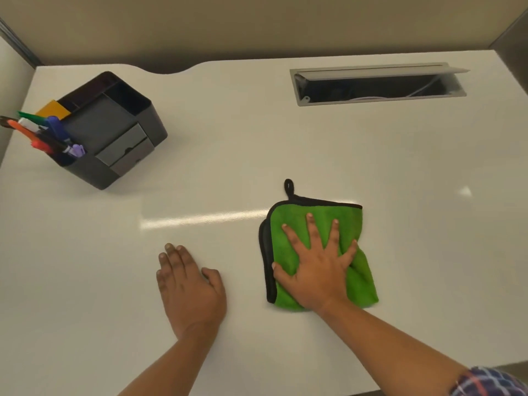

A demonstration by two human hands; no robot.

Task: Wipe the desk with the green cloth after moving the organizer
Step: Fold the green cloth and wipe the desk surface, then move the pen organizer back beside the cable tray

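Note:
A folded green cloth (pixel 294 224) with black trim and a hanging loop lies on the white desk (pixel 228 152), right of centre. My right hand (pixel 317 264) presses flat on top of it, fingers spread. My left hand (pixel 188 287) rests palm down on the bare desk to the cloth's left, holding nothing, fingers close together. The black organizer (pixel 114 130), holding coloured pens and markers, stands at the far left of the desk, well apart from both hands.
A grey cable tray opening (pixel 377 84) with its lid raised is set into the desk at the back right. Beige partition walls (pixel 257 24) enclose the desk at the back and sides. The desk's front edge runs along the lower right.

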